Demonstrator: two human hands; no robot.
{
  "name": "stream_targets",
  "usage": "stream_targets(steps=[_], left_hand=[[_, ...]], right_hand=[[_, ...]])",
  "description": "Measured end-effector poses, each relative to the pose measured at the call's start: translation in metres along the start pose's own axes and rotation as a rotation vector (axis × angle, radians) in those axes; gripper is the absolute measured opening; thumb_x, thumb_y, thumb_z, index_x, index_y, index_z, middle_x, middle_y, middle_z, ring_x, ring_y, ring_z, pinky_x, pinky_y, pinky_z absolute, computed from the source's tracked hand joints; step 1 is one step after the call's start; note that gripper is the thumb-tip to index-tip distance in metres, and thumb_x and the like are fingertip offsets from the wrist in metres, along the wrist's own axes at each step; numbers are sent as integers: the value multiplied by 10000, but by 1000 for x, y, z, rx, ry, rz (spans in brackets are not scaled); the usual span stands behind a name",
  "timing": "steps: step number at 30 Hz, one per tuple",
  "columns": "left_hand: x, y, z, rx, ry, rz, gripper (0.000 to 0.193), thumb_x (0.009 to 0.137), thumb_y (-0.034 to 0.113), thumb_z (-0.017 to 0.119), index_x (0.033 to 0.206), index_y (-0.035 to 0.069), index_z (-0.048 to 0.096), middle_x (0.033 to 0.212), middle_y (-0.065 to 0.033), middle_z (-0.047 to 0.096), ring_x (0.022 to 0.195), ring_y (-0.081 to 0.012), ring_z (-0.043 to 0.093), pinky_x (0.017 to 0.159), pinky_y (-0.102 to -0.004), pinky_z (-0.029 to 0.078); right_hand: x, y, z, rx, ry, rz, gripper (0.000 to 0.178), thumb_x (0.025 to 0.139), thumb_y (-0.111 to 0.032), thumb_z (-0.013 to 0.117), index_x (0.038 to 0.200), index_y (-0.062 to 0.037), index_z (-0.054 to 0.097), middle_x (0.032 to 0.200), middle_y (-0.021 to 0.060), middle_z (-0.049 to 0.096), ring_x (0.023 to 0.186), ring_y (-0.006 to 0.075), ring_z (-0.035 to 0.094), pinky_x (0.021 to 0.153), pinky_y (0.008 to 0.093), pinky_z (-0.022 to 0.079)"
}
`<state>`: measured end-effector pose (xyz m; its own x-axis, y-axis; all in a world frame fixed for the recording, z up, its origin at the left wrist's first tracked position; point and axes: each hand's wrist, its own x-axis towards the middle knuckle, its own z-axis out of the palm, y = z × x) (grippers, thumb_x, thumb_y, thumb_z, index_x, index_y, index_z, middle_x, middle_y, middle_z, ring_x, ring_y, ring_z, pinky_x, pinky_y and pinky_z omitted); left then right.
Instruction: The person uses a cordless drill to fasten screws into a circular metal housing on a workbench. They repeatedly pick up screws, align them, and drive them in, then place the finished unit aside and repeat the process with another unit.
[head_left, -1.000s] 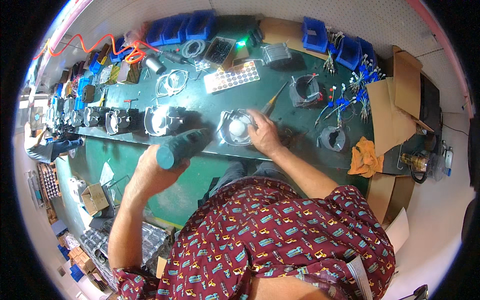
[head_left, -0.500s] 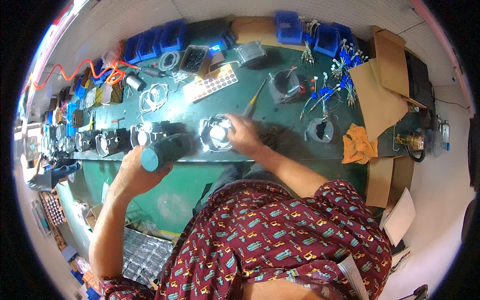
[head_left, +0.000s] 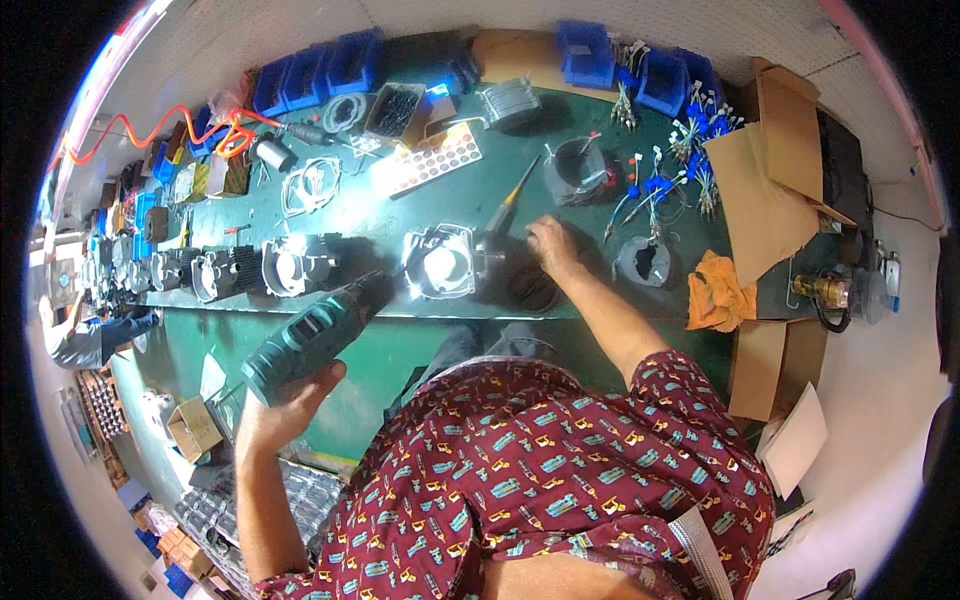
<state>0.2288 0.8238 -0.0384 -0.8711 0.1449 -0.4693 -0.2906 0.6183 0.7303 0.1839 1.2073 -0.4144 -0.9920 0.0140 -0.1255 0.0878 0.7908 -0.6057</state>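
Observation:
My left hand (head_left: 285, 408) is wrapped round a dark green cordless drill (head_left: 305, 340) at the bench's front edge, its chuck tilted up toward the far right. Beyond the chuck a round metal housing (head_left: 440, 262) with a bright white centre lies on the green bench. To the right of that housing, my right hand (head_left: 552, 243) hovers with its fingers curled in; whatever they hold, if anything, cannot be made out. Below it sits a dark ring-shaped coil (head_left: 532, 290). A screwdriver with a yellow and grey handle (head_left: 500, 213) lies between housing and hand.
More finned housings (head_left: 290, 268) line the bench to the left. On the right are a clear bag with a dark opening (head_left: 645, 262), an orange cloth (head_left: 718, 290) and cardboard (head_left: 765, 200). Blue bins (head_left: 585, 55) stand along the back. Another person (head_left: 85, 335) is at far left.
My right hand has left the housing and moved right, above the dark coil. The drill has swung back and down to the left, turning its side into view.

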Motion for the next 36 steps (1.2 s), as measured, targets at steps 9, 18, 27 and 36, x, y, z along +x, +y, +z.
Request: stream_targets(steps=[9,18,27,36], left_hand=[[-18,-36,38,-27,31,24,321,880,206,763,1149,65,659,912,6,646,806,-124,564,733,-306,479],[-10,-49,50,-363,28,-86,330,859,195,787,1140,74,665,1020,-12,675,891,-127,603,792,-304,497],[-7,-41,53,-385,20,-30,323,857,212,795,1116,64,672,982,-5,681,855,-116,612,750,-294,508],[-14,-47,39,-404,-26,-141,295,869,166,758,1118,43,659,977,-35,684,767,-128,634,695,-300,528]], right_hand=[[9,-3,2,35,42,11,124,862,-72,666,982,-49,646,1033,150,649,956,374,644,841,441,547],[-23,-116,-88,1507,-169,217,160,912,-34,675,1063,15,651,982,111,708,833,168,697,741,295,611],[-27,-137,-98,1664,-300,176,152,947,-40,632,1091,-4,666,996,97,711,872,179,700,781,320,611],[-20,-133,-114,1239,-448,31,166,926,-22,647,1083,26,675,971,115,713,848,187,710,753,314,614]])
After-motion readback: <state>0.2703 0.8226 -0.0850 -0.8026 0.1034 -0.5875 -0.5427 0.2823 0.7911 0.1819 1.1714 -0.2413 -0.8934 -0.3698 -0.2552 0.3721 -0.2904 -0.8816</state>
